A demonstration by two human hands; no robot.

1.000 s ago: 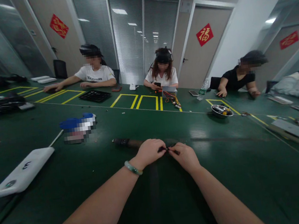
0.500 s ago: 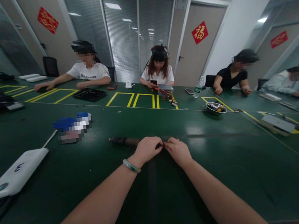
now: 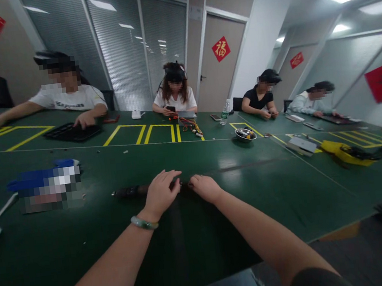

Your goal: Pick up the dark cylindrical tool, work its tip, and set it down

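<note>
My left hand (image 3: 162, 193), with a green bangle (image 3: 144, 223) on the wrist, rests on the green table (image 3: 223, 232) over a dark, slim rod-like object (image 3: 129, 191) that lies flat and sticks out to its left. Its fingers are curled over the object's right end. My right hand (image 3: 205, 186) sits just to the right, fingers closed, its tips meeting the left hand's at a small dark part I cannot make out.
Several people sit along the far side of the table. A metal bowl (image 3: 245, 134), a water bottle (image 3: 222, 112), a black tray (image 3: 72, 132), coloured wires (image 3: 190, 125) and a yellow object (image 3: 343, 152) lie on it. A blurred blue and white item (image 3: 44, 182) lies left.
The view has swung to the right, so everything has shifted left in the picture. My hands stay together on the dark object, now lower and flatter against the table.
</note>
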